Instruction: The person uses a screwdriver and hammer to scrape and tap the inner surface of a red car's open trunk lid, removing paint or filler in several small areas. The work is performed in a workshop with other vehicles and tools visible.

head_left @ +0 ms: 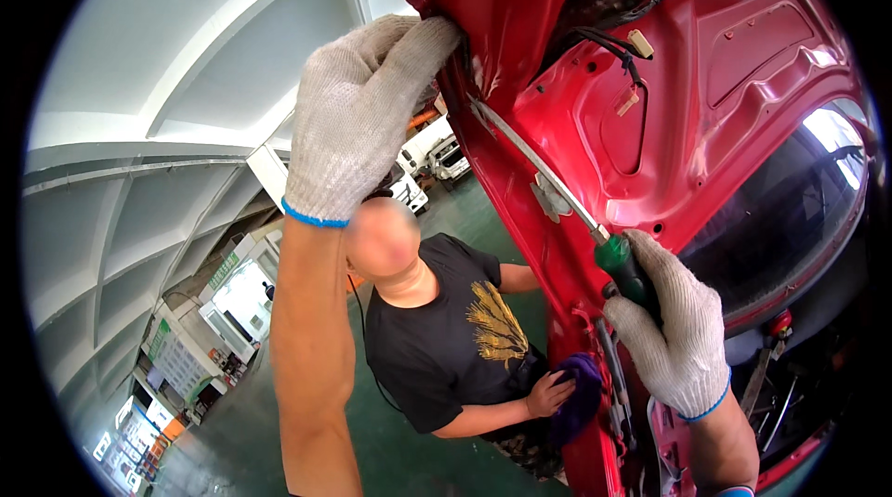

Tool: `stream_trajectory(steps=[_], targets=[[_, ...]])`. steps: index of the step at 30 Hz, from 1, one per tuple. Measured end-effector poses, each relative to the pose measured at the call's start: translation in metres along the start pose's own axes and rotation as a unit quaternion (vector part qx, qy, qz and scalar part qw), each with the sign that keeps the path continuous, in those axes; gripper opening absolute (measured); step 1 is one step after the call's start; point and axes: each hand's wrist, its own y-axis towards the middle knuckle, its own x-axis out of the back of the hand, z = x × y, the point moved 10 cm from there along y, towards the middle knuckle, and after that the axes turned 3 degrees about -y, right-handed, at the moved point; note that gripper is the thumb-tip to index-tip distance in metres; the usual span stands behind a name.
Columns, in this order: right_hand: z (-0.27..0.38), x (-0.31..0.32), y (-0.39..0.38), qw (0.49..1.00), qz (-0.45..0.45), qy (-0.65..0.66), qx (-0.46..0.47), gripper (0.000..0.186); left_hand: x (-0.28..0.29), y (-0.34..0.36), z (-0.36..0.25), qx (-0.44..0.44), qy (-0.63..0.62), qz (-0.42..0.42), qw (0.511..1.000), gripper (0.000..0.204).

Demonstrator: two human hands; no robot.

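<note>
My left hand [358, 116], in a grey knit glove with a blue cuff, is raised to the edge of a red car body panel [506, 5]. Its fingers are curled over that edge, and their tips are partly hidden. In my right hand [674, 334], gloved the same way, is a screwdriver [548, 172] with a green and black handle. The long metal shaft slants up and to the left. Its tip meets the red metal near a fold below my left fingers. A small metal bracket [550, 198] lies right beside the shaft on the panel.
Another person [446, 330] in a black T-shirt stands close on the left, one hand on a purple cloth [576, 395] against the red edge. Wires with pale connectors [639, 44] hang from the panel. Dark window glass [771, 209] and loose tools [780, 409] are at right.
</note>
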Motion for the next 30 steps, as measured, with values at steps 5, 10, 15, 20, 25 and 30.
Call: stream_trajectory(steps=[5,10,15,20,25,30], targets=[[0.016,-0.001,0.002,0.999,-0.004,-0.035,0.008,0.057,0.004,0.007,-0.004,0.002,0.070,0.045,0.997,0.035],[0.018,-0.012,0.005,0.999,-0.012,-0.031,-0.011,0.057,0.002,0.013,-0.007,0.001,0.112,0.074,0.991,0.035],[0.020,-0.014,0.010,0.997,-0.041,-0.060,0.008,0.056,0.002,0.010,-0.009,-0.057,0.100,0.042,0.993,0.034],[0.019,-0.016,0.012,0.996,-0.061,-0.056,0.020,0.055,0.003,0.012,-0.008,-0.068,0.108,0.043,0.991,0.036],[0.013,-0.023,0.012,0.998,0.009,-0.031,-0.050,0.056,0.002,0.010,-0.007,-0.056,0.126,0.038,0.990,0.036],[0.013,-0.024,0.013,0.999,-0.015,-0.018,-0.034,0.057,-0.002,0.009,-0.004,-0.029,0.090,0.035,0.995,0.036]])
